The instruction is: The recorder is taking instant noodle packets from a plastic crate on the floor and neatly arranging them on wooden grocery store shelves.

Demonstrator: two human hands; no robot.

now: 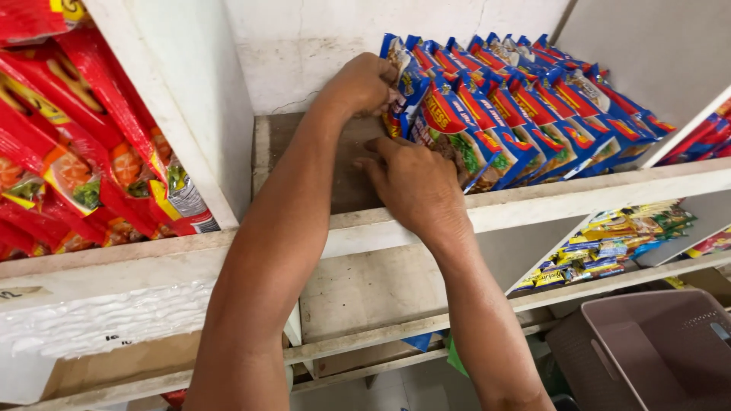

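While hands (388, 129) press row's end, blue noodle packets (518, 114) extend rightward.

Both hands press a row of blue noodle packets (525, 114) on the white shelf (609, 190): left hand (364, 84) at twelve o'clock, right hand (415, 186) nearer.

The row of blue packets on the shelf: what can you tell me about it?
The row of blue packets stands upright, tightly packed, slanting back along a white wooden shelf. They look like glossy plastic, blue with red bands and food pictures. The left hand clasps the front packet's top; the right hand presses near its base.
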